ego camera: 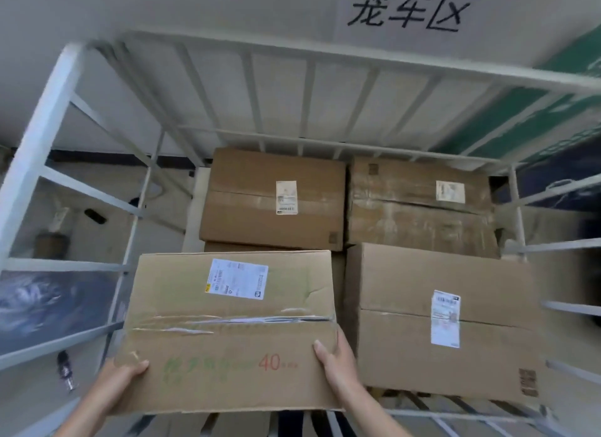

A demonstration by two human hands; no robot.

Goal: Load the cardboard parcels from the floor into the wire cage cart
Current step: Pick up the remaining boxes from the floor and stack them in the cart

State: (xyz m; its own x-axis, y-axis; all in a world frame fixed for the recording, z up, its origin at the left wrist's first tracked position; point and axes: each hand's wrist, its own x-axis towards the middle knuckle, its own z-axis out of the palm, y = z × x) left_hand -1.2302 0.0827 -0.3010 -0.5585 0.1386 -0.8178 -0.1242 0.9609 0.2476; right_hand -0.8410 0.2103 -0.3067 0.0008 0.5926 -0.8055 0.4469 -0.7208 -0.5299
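From the head camera, the held parcel [231, 329] sits at the front-left of the wire cage cart [292, 56], just beside the front-right parcel [445, 326] and in front of the rear-left parcel [273, 199] and rear-right parcel [419, 205]. Whether it already rests on something below is hard to tell.

The left hand [125, 373] grips its near-left corner and the right hand [335, 355] clasps its near-right edge, thumbs on top.

The board is creased and its torn tape seam gapes, so it looks stiff but weakened. It is best carried by its lower corners, not its flaps, and it seems moderately light.

Its white shipping label [237, 279] is too blurred to read. A red "40" [269, 362] follows faded green print. The wall sign [413, 9] reads 笼车区.
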